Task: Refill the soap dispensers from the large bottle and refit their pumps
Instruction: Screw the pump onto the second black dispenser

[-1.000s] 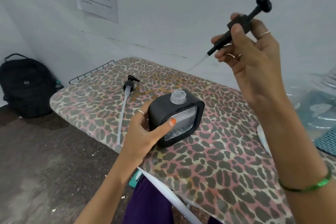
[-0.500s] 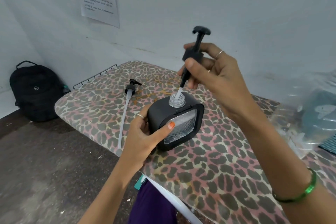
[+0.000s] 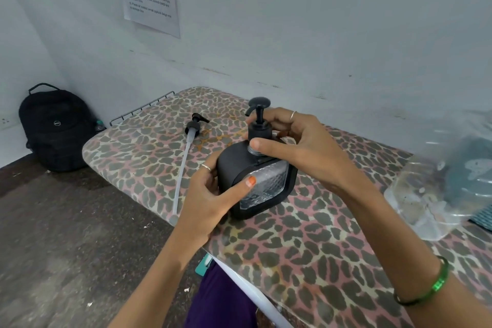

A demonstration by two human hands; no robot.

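Plainly your left hand (image 3: pixel 210 194) clasped the dispenser (image 3: pixel 255 181); your right hand (image 3: pixel 295 146) pinched the pump (image 3: pixel 259 125) collar; glassy, probably slippery, so hold its dark casing.

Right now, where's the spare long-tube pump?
Head view: the spare pump lies flat on the leopard-print board, left of the black dispenser, its tube running toward the board's near edge.

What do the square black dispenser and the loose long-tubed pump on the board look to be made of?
Square black soap dispenser: matte black shell, likely plastic or silicone, around a clear diamond-textured window, glass or clear plastic; it shows bright glints. Loose black pump with long tube: dull black plastic head, translucent whitish plastic tube.
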